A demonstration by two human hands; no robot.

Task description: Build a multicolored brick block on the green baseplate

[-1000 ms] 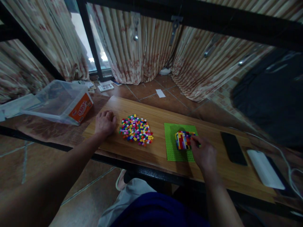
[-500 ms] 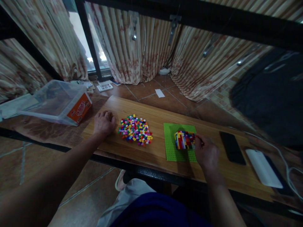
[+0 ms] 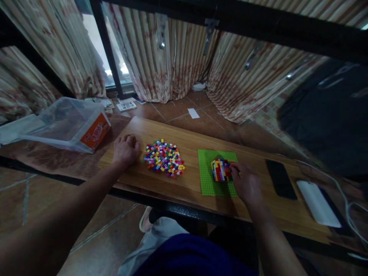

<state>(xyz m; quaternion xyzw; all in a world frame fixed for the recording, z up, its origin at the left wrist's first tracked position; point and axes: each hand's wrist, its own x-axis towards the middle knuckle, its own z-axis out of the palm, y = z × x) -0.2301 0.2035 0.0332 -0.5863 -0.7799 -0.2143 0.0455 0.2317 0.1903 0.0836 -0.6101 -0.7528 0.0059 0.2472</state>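
Observation:
A block of multicoloured toy building bricks (image 3: pixel 220 170) stands on a green studded baseplate (image 3: pixel 206 186). My right hand (image 3: pixel 247 183) is at the right side of this build, its thumb and fingers pinched together over the top bricks. Whatever lies between those fingertips is too small and dark to make out. To the left, a loose pile of small coloured bricks (image 3: pixel 164 158) is spread on the wooden board (image 3: pixel 192 140). Beside that pile my left hand (image 3: pixel 125 150) rests on the board with curled fingers, and no object shows in it.
A clear plastic bin (image 3: pixel 67 122) with an orange label stands at the far left. On the right lie a black phone (image 3: pixel 281 179), a white oblong object (image 3: pixel 318 204) and a white cable (image 3: pixel 343 191). Curtains (image 3: pixel 189 57) hang behind, beyond the tiled floor.
My right hand has moved a little left, further over the right part of the brick build. My left hand and the pile stay as they were.

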